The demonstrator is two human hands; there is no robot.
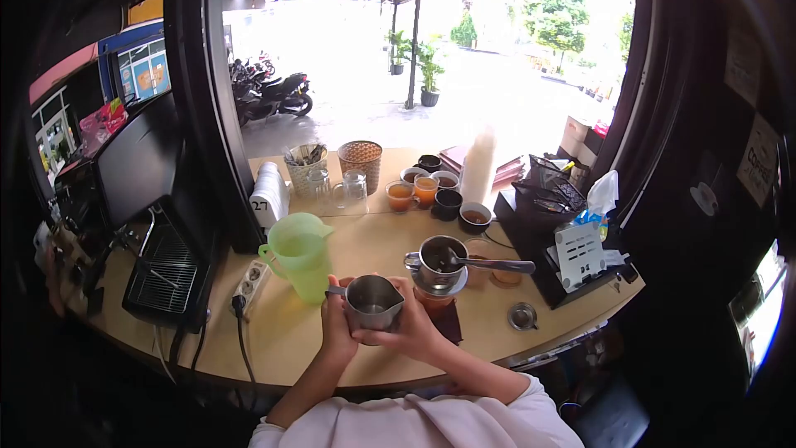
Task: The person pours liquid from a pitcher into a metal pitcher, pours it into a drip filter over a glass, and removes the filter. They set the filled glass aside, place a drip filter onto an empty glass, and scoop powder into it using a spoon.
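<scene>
Both hands hold a metal milk pitcher (375,302) over the front of the wooden counter, its spout turned to the right. My left hand (335,328) wraps round its left side near the handle. Around its right side and lower front curl the fingers of my right hand (408,325). A green plastic jug (300,259) stands just behind and left of the pitcher. To the right, a metal cup (438,262) with a spoon (497,265) across it sits above a vessel of reddish-brown liquid.
Several small cups (426,191), two upturned glasses (355,186) and woven baskets (360,164) stand at the back. A power strip (250,279) with a cable lies left, beside a black machine (170,270). A small metal dish (522,316) and black organizer (543,270) are right.
</scene>
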